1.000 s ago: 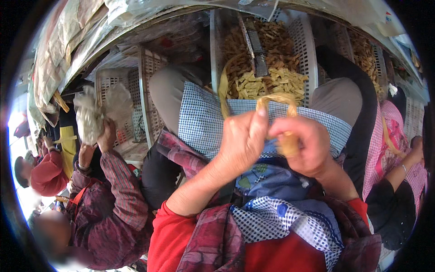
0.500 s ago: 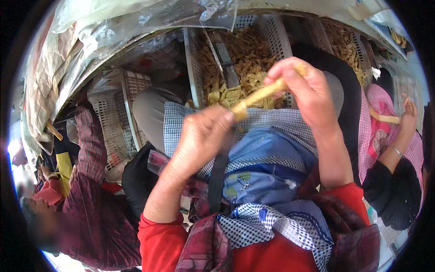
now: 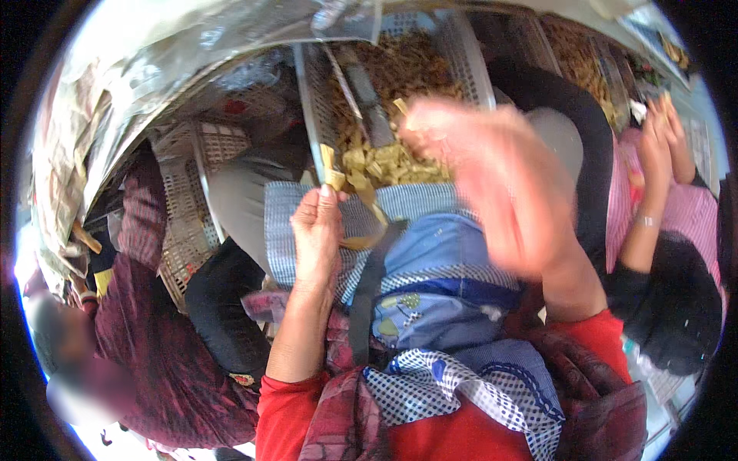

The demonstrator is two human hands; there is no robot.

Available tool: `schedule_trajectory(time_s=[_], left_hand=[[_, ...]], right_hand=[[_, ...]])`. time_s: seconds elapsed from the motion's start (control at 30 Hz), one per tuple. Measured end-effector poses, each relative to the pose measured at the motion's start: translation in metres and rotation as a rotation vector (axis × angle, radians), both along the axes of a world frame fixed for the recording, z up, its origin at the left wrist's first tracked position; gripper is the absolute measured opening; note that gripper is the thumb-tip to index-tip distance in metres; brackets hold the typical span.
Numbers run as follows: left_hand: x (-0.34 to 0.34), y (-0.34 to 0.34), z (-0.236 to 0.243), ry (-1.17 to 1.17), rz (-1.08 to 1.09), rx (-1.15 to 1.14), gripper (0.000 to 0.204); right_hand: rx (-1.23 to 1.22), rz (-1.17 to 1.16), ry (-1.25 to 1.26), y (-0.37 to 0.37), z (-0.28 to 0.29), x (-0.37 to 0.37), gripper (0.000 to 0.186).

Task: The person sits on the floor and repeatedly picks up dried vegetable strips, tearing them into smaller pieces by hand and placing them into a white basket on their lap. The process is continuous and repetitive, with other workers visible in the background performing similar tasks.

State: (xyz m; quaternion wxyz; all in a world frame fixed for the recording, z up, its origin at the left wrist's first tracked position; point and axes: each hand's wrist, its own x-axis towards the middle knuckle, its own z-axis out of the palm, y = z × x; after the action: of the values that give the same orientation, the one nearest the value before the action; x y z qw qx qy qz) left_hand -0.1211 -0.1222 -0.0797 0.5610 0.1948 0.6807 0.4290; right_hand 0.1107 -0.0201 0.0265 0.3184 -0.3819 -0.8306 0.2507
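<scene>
My left hand (image 3: 317, 230) is closed in a pinch, thumb on top, on a folded pale yellow strip (image 3: 330, 165). One end stands up above the fingers. A limp, darker yellow-brown band (image 3: 374, 206) hangs beside that hand over the checked apron; whether it belongs to the same strip I cannot tell. My right hand (image 3: 500, 177) is smeared by motion above my lap, apart from the left. At its fingertips a small yellow end (image 3: 400, 107) shows, but the blur hides how the fingers sit. Beyond both hands is a white plastic crate (image 3: 306, 107) with many yellow-brown pieces (image 3: 384, 163).
A dark flat bar (image 3: 367, 104) lies across the crate. Clear plastic sheeting (image 3: 254, 38) covers the surface at the far side. Another perforated crate (image 3: 181, 188) stands to the left. One person (image 3: 169, 361) sits at left, another (image 3: 669, 284) at right with hands raised together.
My hands have moved apart. The yellow strip stretched between them is now folded upright in my left hand. My right hand has swung and blurred. The person at right has brought both hands together.
</scene>
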Motion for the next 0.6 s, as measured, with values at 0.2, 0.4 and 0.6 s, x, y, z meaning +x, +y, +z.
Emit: schedule_trajectory(time_s=[0.2, 0.4, 0.6], left_hand=[[0.009, 0.017, 0.029, -0.079, -0.087, 0.147, 0.026], [0.011, 0.007, 0.033, -0.032, 0.072, 0.118, 0.027], [0.005, 0.005, 0.039, -0.125, -0.006, 0.262, 0.027]], right_hand=[[-0.158, 0.092, -0.450, 0.029, -0.016, 0.077, 0.041], [-0.229, 0.182, -0.543, 0.013, -0.023, 0.094, 0.042], [-0.807, 1.169, 0.300, -0.083, 0.036, 0.081, 0.044]])
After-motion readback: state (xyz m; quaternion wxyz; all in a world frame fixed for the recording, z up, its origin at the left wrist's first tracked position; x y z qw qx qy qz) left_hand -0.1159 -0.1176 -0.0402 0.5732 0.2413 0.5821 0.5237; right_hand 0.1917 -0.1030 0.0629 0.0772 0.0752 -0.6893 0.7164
